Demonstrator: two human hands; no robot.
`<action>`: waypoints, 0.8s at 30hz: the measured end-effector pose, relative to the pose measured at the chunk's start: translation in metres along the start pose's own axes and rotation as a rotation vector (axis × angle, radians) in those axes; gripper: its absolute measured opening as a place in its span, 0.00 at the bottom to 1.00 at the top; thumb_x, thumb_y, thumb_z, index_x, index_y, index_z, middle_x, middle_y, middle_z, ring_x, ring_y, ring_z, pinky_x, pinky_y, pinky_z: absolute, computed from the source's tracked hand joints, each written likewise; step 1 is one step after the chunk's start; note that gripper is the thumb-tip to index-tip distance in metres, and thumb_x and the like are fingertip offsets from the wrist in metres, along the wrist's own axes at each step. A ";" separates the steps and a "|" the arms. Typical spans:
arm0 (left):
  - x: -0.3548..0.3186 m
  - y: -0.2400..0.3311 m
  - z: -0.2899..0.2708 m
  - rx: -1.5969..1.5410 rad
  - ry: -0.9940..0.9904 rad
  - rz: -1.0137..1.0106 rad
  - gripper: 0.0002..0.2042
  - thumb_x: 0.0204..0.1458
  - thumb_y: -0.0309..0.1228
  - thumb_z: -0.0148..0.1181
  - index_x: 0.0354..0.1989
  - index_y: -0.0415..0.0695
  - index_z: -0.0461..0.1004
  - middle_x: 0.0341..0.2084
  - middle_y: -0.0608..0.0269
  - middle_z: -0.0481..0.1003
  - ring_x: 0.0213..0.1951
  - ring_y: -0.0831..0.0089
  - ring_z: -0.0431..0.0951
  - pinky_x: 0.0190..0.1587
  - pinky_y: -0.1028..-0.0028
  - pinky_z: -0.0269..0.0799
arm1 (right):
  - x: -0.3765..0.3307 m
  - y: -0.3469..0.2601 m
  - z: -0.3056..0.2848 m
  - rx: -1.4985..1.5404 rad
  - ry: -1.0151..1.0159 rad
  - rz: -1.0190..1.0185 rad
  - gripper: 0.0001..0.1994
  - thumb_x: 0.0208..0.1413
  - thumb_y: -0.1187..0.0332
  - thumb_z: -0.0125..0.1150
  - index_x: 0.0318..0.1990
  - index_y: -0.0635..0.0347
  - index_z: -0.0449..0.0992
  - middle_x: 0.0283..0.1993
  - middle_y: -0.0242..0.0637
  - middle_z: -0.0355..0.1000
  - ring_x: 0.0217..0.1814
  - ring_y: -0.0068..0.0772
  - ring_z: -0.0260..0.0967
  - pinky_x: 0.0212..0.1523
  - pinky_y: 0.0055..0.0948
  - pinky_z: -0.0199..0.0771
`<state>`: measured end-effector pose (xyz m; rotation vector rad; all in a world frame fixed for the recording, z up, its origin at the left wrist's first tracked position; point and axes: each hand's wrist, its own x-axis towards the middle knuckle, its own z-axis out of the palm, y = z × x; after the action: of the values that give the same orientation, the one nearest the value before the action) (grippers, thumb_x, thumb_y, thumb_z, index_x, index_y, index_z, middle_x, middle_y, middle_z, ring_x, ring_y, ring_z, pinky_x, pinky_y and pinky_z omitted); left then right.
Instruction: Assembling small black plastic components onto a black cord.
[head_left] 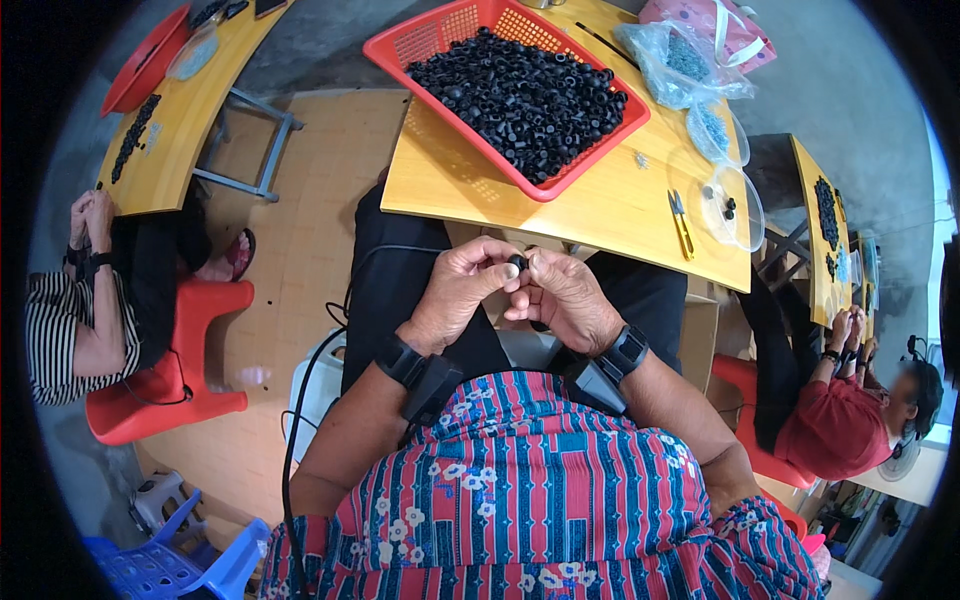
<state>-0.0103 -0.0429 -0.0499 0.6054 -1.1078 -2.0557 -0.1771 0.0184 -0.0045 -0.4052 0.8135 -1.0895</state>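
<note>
Grip: your left hand [462, 290] and right hand [562, 298] meet over your lap, fingertips pinched tight from both sides on one small black ring part [517, 263].
Where it sits: the part is held between the two hands, just in front of the near edge of the wooden table [600, 205], above your dark trousers.
How it will handle: judging by its size, it is very light and looks stiff, like moulded plastic or rubber; being small and round, it could easily roll off your fingertips.
Where to hold: take it by the outer rim with thumb and forefinger, as you are doing now; a palm grip would hide it.
Count, held: one part.
Count, stock: one red basket [420, 45] heaped with the same black parts, far too many to count.
Count, tools: one pair of yellow-handled snips [680, 222] on the table to your right.
Count, bags: two clear bags [680, 62] beyond the basket, with small pieces inside.
Count, people nearby: two, one on each side, each at a separate table.
</note>
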 end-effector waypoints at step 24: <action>0.000 0.012 0.011 0.429 0.047 0.269 0.09 0.47 0.20 0.65 0.37 0.41 0.77 0.31 0.70 0.69 0.31 0.84 0.68 0.34 0.84 0.65 | -0.003 -0.012 -0.007 -0.262 -0.065 -0.065 0.14 0.62 0.61 0.56 0.43 0.64 0.73 0.33 0.28 0.69 0.33 0.17 0.66 0.39 0.20 0.73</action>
<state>-0.0133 -0.0416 -0.0334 0.6642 -1.5273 -1.5771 -0.1905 0.0162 -0.0001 -0.6881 0.8937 -1.0266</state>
